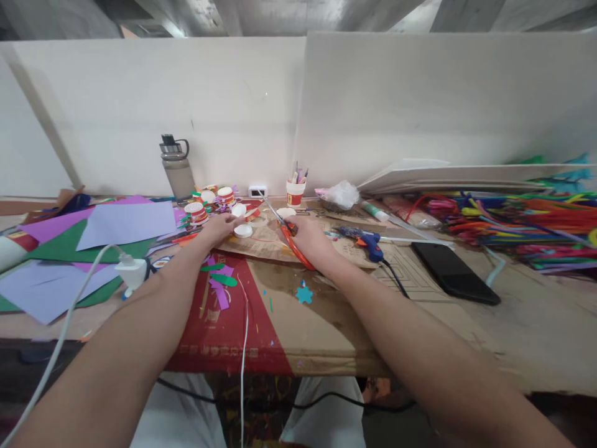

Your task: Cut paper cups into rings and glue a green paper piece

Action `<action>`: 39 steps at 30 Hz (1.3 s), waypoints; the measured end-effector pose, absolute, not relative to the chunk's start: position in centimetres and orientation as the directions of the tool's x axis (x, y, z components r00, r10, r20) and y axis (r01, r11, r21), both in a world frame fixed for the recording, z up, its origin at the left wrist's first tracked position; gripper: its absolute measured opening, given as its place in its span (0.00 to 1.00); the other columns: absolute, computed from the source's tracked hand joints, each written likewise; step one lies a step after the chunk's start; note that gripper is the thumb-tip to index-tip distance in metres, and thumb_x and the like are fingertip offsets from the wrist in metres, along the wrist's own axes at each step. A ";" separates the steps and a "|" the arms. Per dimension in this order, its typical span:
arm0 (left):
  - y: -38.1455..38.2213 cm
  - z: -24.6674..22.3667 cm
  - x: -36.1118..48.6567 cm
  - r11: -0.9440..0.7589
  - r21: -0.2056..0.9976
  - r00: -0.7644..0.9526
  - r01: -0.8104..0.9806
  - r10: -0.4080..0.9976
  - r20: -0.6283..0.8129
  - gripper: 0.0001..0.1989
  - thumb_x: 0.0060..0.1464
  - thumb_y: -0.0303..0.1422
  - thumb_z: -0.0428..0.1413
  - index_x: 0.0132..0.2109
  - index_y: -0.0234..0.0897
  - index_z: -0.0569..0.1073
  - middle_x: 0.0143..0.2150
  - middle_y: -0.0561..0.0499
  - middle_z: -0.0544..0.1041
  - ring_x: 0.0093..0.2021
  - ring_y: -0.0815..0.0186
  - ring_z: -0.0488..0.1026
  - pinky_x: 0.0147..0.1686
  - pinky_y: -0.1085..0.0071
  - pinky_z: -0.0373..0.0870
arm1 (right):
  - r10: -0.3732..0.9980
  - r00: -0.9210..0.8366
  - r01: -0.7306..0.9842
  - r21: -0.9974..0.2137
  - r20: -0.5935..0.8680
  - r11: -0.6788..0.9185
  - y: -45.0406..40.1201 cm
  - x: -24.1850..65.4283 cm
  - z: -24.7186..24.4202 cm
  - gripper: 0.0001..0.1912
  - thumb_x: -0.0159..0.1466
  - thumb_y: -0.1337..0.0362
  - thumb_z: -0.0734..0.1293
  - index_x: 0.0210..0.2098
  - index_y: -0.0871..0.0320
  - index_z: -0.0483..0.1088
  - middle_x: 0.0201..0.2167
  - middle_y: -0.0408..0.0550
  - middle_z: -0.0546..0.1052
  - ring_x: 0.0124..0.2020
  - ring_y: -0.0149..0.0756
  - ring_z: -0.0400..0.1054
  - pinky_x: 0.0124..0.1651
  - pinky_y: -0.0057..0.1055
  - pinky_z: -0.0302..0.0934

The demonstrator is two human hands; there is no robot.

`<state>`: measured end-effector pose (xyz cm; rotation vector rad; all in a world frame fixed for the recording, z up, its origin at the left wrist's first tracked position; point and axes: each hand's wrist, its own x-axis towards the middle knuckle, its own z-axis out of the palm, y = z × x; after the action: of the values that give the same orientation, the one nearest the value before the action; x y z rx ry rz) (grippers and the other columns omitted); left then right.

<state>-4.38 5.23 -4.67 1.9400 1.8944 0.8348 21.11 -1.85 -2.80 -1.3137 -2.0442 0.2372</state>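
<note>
My left hand reaches to the small white cup pieces near the back of the table, its fingers stretched out. Just past the fingertips is one white cup piece, and a round white piece lies beside them; whether they touch is hard to see. In my right hand is a pair of scissors with orange handles, blades pointing up and left. Behind that hand a white round piece shows. Several red-and-white paper cups with green and purple strips stand left of my left hand.
Purple and green paper sheets cover the left side. A grey bottle and a cup of pens stand by the wall. Rightward lie a blue glue gun, a black phone and colourful pipe cleaners. A white cable hangs over the front edge.
</note>
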 end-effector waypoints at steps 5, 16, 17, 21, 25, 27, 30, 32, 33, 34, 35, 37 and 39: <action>4.9 -4.7 -4.2 -0.183 0.548 0.099 0.816 0.979 0.180 0.21 0.37 0.43 0.66 0.39 0.37 0.80 0.33 0.48 0.79 0.36 0.57 0.74 0.37 0.67 0.66 | 0.863 -0.253 0.741 -0.486 0.438 0.463 -2.0 21.1 -2.7 0.10 0.63 0.62 0.65 0.40 0.59 0.76 0.36 0.51 0.79 0.36 0.37 0.71 0.38 0.28 0.57; 4.1 -4.3 -3.5 -0.370 0.922 0.351 0.113 0.883 0.311 0.31 0.44 0.37 0.64 0.58 0.41 0.72 0.61 0.43 0.69 0.59 0.55 0.64 0.57 0.60 0.61 | 0.861 -0.241 0.733 -0.497 0.448 0.464 -1.5 21.0 -3.2 0.10 0.63 0.62 0.65 0.40 0.58 0.76 0.37 0.50 0.80 0.37 0.37 0.71 0.40 0.28 0.57; 4.1 -4.4 -3.5 -0.388 0.915 0.373 0.113 0.870 0.323 0.32 0.45 0.36 0.64 0.59 0.42 0.71 0.62 0.43 0.68 0.60 0.55 0.64 0.58 0.59 0.60 | 0.863 -0.240 0.735 -0.497 0.444 0.460 -1.5 21.0 -3.1 0.10 0.63 0.62 0.65 0.40 0.58 0.76 0.37 0.51 0.80 0.37 0.37 0.71 0.39 0.28 0.57; 4.3 -4.5 -3.6 -0.447 0.882 0.410 0.151 0.840 0.356 0.33 0.47 0.38 0.63 0.61 0.41 0.69 0.64 0.42 0.65 0.60 0.55 0.64 0.59 0.58 0.60 | 0.869 -0.240 0.730 -0.510 0.433 0.455 -1.5 21.1 -3.0 0.10 0.62 0.62 0.65 0.40 0.58 0.75 0.36 0.50 0.79 0.37 0.37 0.71 0.40 0.28 0.57; 4.4 -4.5 -4.0 -0.410 0.814 0.388 0.412 0.887 0.250 0.33 0.47 0.37 0.60 0.61 0.39 0.68 0.59 0.42 0.71 0.55 0.56 0.69 0.52 0.61 0.67 | 0.867 -0.241 0.716 -0.523 0.436 0.462 -1.6 21.1 -3.0 0.09 0.62 0.62 0.65 0.38 0.58 0.75 0.35 0.49 0.79 0.36 0.36 0.70 0.40 0.27 0.58; 4.6 -4.6 -4.3 -0.360 0.684 0.322 0.634 0.928 0.190 0.30 0.46 0.34 0.58 0.59 0.38 0.70 0.55 0.43 0.74 0.50 0.57 0.72 0.49 0.62 0.69 | 0.865 -0.237 0.721 -0.517 0.441 0.461 -1.6 21.1 -3.0 0.09 0.62 0.61 0.65 0.38 0.58 0.75 0.34 0.49 0.79 0.35 0.36 0.70 0.39 0.27 0.57; 5.2 -4.8 -4.9 -0.320 0.425 0.260 0.847 0.946 0.195 0.26 0.46 0.31 0.57 0.55 0.38 0.75 0.53 0.44 0.76 0.47 0.56 0.74 0.49 0.64 0.69 | 0.863 -0.227 0.732 -0.505 0.452 0.457 -1.6 21.1 -3.0 0.11 0.63 0.60 0.65 0.38 0.58 0.76 0.32 0.49 0.79 0.33 0.35 0.70 0.37 0.27 0.57; 5.8 -4.9 -5.4 -0.308 0.286 0.255 0.907 0.944 0.209 0.24 0.47 0.31 0.56 0.53 0.39 0.76 0.52 0.45 0.77 0.48 0.56 0.74 0.50 0.65 0.68 | 0.865 -0.225 0.734 -0.505 0.449 0.453 -1.5 21.2 -3.0 0.11 0.62 0.60 0.65 0.39 0.57 0.76 0.32 0.48 0.79 0.33 0.36 0.70 0.36 0.27 0.57; 6.0 -4.9 -5.7 -0.294 0.233 0.247 0.927 0.946 0.212 0.22 0.48 0.32 0.56 0.52 0.39 0.77 0.52 0.45 0.77 0.49 0.56 0.73 0.51 0.65 0.68 | 0.865 -0.222 0.734 -0.506 0.450 0.452 -1.4 21.3 -3.0 0.10 0.62 0.60 0.65 0.39 0.57 0.76 0.33 0.48 0.79 0.33 0.36 0.70 0.36 0.27 0.57; 6.2 -4.8 -5.9 -0.280 0.193 0.236 0.941 0.946 0.220 0.21 0.49 0.33 0.56 0.51 0.39 0.78 0.51 0.44 0.78 0.50 0.55 0.73 0.51 0.64 0.67 | 0.863 -0.218 0.733 -0.507 0.455 0.452 -1.3 21.4 -3.0 0.10 0.61 0.60 0.66 0.39 0.56 0.76 0.33 0.48 0.79 0.33 0.36 0.70 0.36 0.27 0.58; 6.3 -4.8 -5.9 -0.270 0.165 0.228 0.949 0.945 0.236 0.19 0.50 0.35 0.56 0.50 0.39 0.78 0.51 0.44 0.78 0.50 0.55 0.73 0.52 0.64 0.67 | 0.860 -0.211 0.731 -0.509 0.465 0.455 -1.2 21.6 -3.0 0.11 0.61 0.60 0.66 0.40 0.56 0.76 0.33 0.47 0.80 0.33 0.36 0.71 0.36 0.27 0.58; 6.4 -4.6 -5.7 -0.308 0.139 0.260 0.941 0.922 0.287 0.17 0.52 0.37 0.55 0.47 0.38 0.79 0.50 0.43 0.78 0.52 0.55 0.72 0.55 0.62 0.65 | 0.848 -0.198 0.718 -0.516 0.492 0.468 -1.0 21.8 -2.9 0.11 0.61 0.60 0.66 0.41 0.56 0.76 0.33 0.47 0.80 0.33 0.36 0.71 0.36 0.27 0.59; 6.1 -4.6 -5.0 -0.409 0.132 0.352 0.903 0.880 0.318 0.16 0.52 0.38 0.56 0.46 0.38 0.79 0.51 0.44 0.77 0.53 0.56 0.71 0.56 0.62 0.63 | 0.840 -0.182 0.706 -0.527 0.511 0.474 -0.7 22.0 -2.9 0.12 0.61 0.59 0.66 0.41 0.56 0.77 0.34 0.48 0.80 0.34 0.36 0.72 0.37 0.27 0.59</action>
<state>-4.97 6.09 -4.56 2.6369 1.7413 0.5504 22.05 -0.73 -2.85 -1.2846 -1.9408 0.2181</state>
